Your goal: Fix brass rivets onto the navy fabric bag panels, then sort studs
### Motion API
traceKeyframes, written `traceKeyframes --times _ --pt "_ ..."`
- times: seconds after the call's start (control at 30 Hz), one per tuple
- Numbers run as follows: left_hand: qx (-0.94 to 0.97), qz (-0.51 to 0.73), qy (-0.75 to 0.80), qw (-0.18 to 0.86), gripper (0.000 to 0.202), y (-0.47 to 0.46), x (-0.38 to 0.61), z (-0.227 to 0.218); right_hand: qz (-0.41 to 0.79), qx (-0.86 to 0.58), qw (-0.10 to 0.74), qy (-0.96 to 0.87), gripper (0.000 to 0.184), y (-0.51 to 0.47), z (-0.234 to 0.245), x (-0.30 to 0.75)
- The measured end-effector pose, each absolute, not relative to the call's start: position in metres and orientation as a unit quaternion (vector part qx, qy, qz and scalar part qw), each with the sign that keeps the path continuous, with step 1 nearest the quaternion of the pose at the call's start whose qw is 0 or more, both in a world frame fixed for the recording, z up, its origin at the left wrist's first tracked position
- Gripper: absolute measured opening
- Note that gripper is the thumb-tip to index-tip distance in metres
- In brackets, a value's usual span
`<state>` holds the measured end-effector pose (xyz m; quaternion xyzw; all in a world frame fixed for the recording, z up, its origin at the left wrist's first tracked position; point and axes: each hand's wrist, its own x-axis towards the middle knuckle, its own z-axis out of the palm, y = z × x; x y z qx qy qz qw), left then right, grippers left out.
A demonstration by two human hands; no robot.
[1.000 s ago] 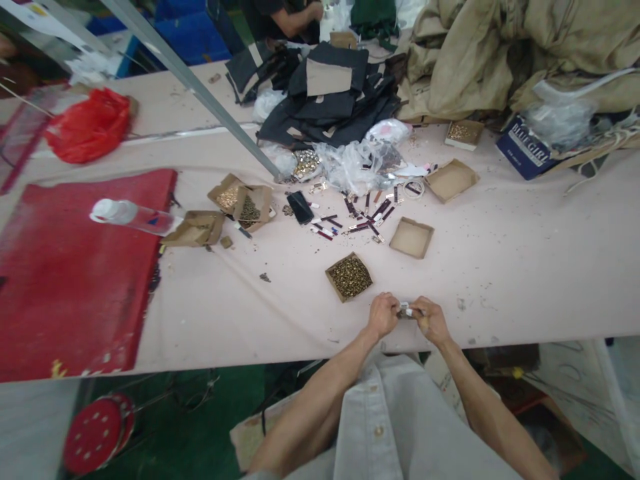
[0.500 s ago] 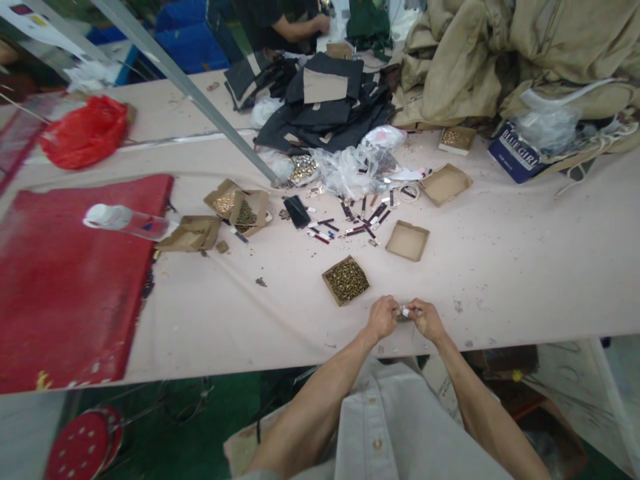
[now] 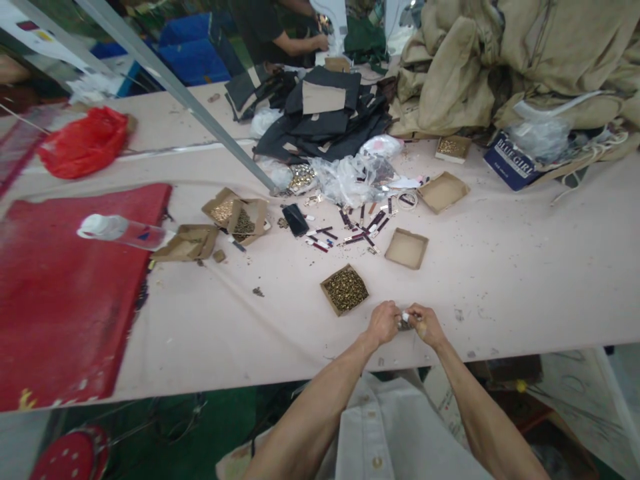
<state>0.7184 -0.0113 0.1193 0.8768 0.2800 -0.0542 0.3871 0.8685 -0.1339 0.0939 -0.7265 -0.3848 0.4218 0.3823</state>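
Observation:
At the near edge of the table, my left hand (image 3: 385, 323) and my right hand (image 3: 426, 325) are close together, fingers pinched. Between them is a small plastic bag (image 3: 404, 323), whitish at the top with dark bits lower down; its contents are too small to make out. Both hands grip its upper part. Just beyond my left hand sits an open cardboard box (image 3: 346, 289) full of small brass-coloured metal pieces. A shallow cardboard lid (image 3: 407, 249) lies beyond my hands.
Dark strips (image 3: 367, 230), a black phone (image 3: 295, 220) and plastic bags (image 3: 350, 180) lie mid-table. Small cardboard boxes (image 3: 253, 220) and a clear bottle (image 3: 123, 230) are left. Dark folded garments (image 3: 320, 113), tan cloth (image 3: 450, 73) and a slanting metal post (image 3: 200, 113) stand behind. A co-worker's arm (image 3: 300, 45) shows beyond.
The camera view has shifted slightly, so the table sits a little lower in the picture. My hands stay on the plastic bag, with only small finger movement.

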Motion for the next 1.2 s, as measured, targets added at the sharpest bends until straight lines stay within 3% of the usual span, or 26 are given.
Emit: traceKeyframes --times 0.3,0.73,0.87,1.0,1.1,1.2 --pt "0.888 -0.041 0.284 0.358 0.016 -0.008 0.713 0.114 0.428 -0.736 0.378 -0.364 0.028 -0.113 0.089 0.860" --pt "0.879 0.127 0.351 0.297 0.030 -0.003 0.723 0.110 0.411 -0.758 0.392 -0.320 0.033 -0.068 0.090 0.858" --pt "0.852 0.156 0.353 0.354 0.032 0.031 0.742 0.131 0.424 -0.730 0.418 -0.335 0.039 -0.043 0.117 0.891" --pt "0.792 0.122 0.356 0.481 0.023 0.076 0.771 0.148 0.435 -0.711 0.427 -0.351 0.046 -0.018 0.141 0.932" --pt "0.697 0.084 0.388 0.597 0.019 0.104 0.793 0.144 0.442 -0.704 0.415 -0.370 0.046 -0.001 0.144 0.954" --pt "0.642 0.072 0.408 0.645 0.023 0.122 0.810 0.131 0.413 -0.725 0.391 -0.388 0.047 0.016 0.138 0.969"
